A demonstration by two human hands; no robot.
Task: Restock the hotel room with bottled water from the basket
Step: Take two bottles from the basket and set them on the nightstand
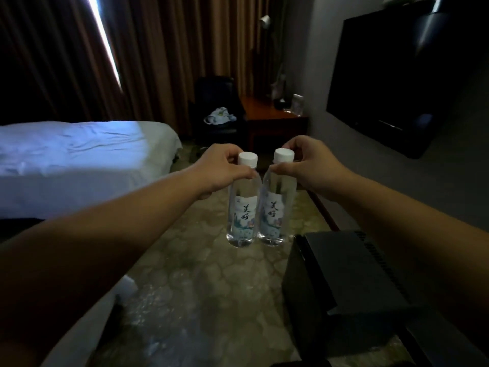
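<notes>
Room: dim hotel room with a patterned floor [198, 287] running away from you between the furniture.
Bed: a bed [79, 154] with white sheets sits at your far left, lit by a strip of daylight.
Curtains: brown curtains [158, 62] hang behind it, parted by one bright slit.
Left hand: your left hand [219, 170] reaches forward; thumb and curled fingers pinch the neck of the left bottle [243, 205] just under its white cap.
Left bottle: clear, full, labelled, hanging upright in the air above the floor.
Right bottle: the right bottle [275, 205] is the same kind, upright, close against the left one; whether the two touch is hard to tell.
Right hand: your right hand [307, 165] pinches that bottle's neck under the cap, fingers curled over the top.
Chair: a dark chair [217, 107] stands beyond the bottles, with pale cloth on its seat.
Desk: a wooden desk [267, 115] against the wall carries small items too dim to name.
Box: a black box [344, 274] sits low under your right forearm.
Television: a dark television [397, 75] is mounted on the right wall.
</notes>
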